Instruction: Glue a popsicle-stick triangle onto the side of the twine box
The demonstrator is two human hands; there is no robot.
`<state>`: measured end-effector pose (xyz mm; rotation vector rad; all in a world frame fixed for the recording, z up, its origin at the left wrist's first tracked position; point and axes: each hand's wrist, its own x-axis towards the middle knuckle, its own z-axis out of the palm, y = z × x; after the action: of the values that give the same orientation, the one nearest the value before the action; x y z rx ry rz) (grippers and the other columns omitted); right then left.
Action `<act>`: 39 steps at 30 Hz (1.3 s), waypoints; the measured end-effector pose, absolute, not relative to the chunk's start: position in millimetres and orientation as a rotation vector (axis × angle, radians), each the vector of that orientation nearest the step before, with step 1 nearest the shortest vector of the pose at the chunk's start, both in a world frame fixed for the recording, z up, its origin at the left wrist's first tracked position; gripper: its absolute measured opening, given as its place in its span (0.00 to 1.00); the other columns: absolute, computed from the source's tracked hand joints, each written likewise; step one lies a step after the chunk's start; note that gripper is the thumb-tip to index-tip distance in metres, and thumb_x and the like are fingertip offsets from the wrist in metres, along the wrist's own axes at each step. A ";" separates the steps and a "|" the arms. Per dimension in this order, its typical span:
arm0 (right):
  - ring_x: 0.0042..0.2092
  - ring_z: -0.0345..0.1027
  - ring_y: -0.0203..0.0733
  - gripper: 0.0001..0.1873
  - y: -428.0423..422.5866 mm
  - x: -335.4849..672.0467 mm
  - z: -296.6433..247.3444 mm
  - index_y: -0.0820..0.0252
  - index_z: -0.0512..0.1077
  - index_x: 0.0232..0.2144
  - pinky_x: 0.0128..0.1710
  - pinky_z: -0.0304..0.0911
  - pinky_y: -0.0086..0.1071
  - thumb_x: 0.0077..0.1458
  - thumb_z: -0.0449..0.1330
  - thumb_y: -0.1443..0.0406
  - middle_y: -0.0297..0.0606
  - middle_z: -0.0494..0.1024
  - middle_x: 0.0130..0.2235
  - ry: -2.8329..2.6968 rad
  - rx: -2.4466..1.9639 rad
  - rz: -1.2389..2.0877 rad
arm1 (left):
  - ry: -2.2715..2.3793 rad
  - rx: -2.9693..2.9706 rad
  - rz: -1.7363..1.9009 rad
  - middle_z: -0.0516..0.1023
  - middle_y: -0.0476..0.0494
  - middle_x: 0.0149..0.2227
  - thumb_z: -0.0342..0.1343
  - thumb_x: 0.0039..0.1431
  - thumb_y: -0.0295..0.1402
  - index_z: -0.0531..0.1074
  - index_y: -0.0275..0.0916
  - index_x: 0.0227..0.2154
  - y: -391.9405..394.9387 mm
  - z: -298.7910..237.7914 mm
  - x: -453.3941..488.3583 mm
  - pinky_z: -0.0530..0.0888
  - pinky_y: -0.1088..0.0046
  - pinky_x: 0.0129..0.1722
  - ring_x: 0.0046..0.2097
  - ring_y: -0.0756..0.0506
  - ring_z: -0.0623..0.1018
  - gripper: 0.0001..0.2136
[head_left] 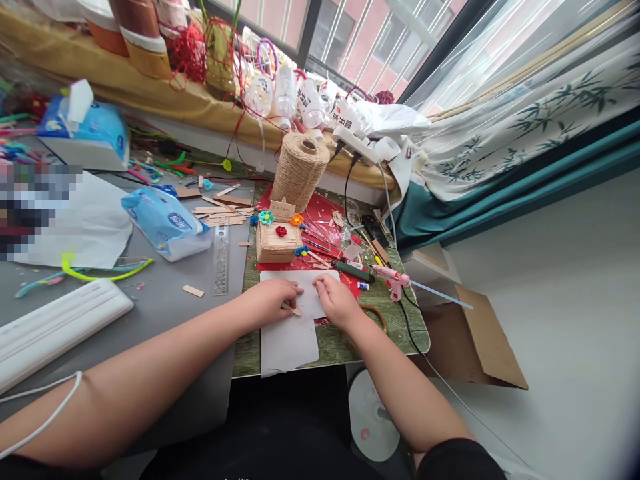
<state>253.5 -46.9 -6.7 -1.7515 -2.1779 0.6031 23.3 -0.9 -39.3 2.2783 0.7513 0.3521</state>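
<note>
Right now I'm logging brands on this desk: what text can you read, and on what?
Nothing reads clearly enough to quote.
Tissue pack: blue oval logo, too blurred.
Bottles: black characters, too small.
Ruler: scale marks, too small.

daylit window (350, 33), bamboo-print curtain (525, 113), grey desk (165, 313), pale floor (575, 280).

Stick (294, 311) on paper (287, 343); box (277, 245) behind it, twine spool (299, 170) behind box; ruler (221, 263) to L, glue gun (393, 277) to R.
</note>
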 end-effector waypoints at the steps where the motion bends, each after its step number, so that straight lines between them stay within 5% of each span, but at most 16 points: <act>1: 0.45 0.75 0.41 0.15 -40.1 248.9 -10.5 0.56 0.68 0.49 0.43 0.63 0.31 0.75 0.43 0.61 0.40 0.81 0.44 -2.123 -1.750 0.557 | 0.749 2.283 0.356 0.80 0.41 0.59 0.66 0.59 0.35 0.79 0.40 0.32 -0.7 -40.7 23.4 0.72 0.62 0.63 0.64 0.38 0.75 0.05; 10: 0.42 0.73 0.49 0.12 -19.9 227.4 -33.7 0.61 0.72 0.42 0.42 0.60 0.36 0.68 0.48 0.68 0.46 0.81 0.40 -2.292 -1.769 0.330 | 0.736 2.271 0.403 0.84 0.42 0.51 0.67 0.57 0.32 0.80 0.40 0.29 -1.1 -36.7 24.4 0.75 0.64 0.59 0.58 0.38 0.80 0.03; 19: 0.40 0.72 0.46 0.13 -61.4 247.5 -24.6 0.60 0.72 0.42 0.43 0.60 0.36 0.69 0.47 0.67 0.43 0.80 0.38 -2.365 -1.732 0.356 | 0.780 2.228 0.348 0.81 0.41 0.57 0.66 0.58 0.33 0.79 0.40 0.30 -2.0 -35.2 25.0 0.73 0.60 0.62 0.64 0.36 0.75 0.03; 24: 0.35 0.68 0.44 0.12 -81.9 263.3 -13.3 0.58 0.73 0.40 0.38 0.59 0.35 0.69 0.50 0.62 0.39 0.77 0.33 -2.141 -1.752 0.707 | 0.775 2.242 0.343 0.80 0.41 0.59 0.65 0.58 0.33 0.79 0.40 0.30 -1.7 -35.3 24.5 0.73 0.56 0.62 0.64 0.35 0.75 0.03; 30: 0.24 0.54 0.34 0.12 -88.3 256.1 0.2 0.55 0.70 0.40 0.28 0.50 0.29 0.67 0.56 0.53 0.27 0.64 0.24 -0.948 -1.303 1.347 | 0.671 2.357 0.469 0.81 0.40 0.56 0.65 0.57 0.31 0.78 0.40 0.31 -1.0 -35.4 21.5 0.75 0.56 0.59 0.58 0.36 0.79 0.02; 35: 0.24 0.52 0.32 0.10 -93.1 241.3 11.6 0.57 0.72 0.37 0.27 0.50 0.28 0.63 0.63 0.57 0.27 0.64 0.22 -0.732 -1.090 1.491 | 0.631 2.473 0.542 0.81 0.38 0.55 0.62 0.58 0.29 0.77 0.40 0.35 -5.7 -29.3 20.7 0.75 0.57 0.57 0.56 0.36 0.79 0.02; 39: 0.23 0.52 0.32 0.09 -96.0 234.3 14.5 0.58 0.72 0.37 0.28 0.51 0.29 0.64 0.63 0.58 0.27 0.64 0.22 -0.685 -1.046 1.551 | 0.671 2.417 0.689 0.81 0.39 0.53 0.63 0.63 0.39 0.76 0.42 0.45 -10.2 -19.4 20.4 0.75 0.57 0.56 0.54 0.38 0.79 0.11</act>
<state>234.3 -96.0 14.5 -1.0458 -0.6854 1.5514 20.4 -10.2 -19.4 2.4171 0.6713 0.6888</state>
